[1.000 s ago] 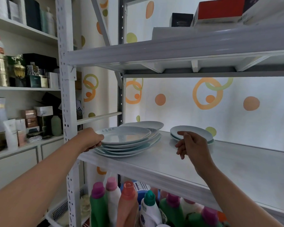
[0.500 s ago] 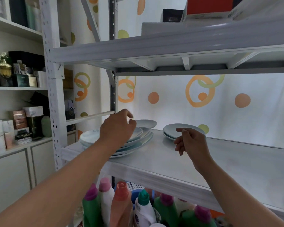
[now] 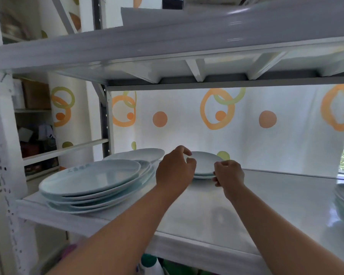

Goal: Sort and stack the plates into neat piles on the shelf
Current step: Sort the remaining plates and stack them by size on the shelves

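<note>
On the white shelf (image 3: 216,211), a big pile (image 3: 91,177) of pale plates sits at the left end. A small pile (image 3: 204,162) stands farther back, near the middle. Both arms reach forward to it. The left hand (image 3: 175,171) curls its fingers round the left rim, and the right hand (image 3: 228,173) pinches the right rim.
</note>
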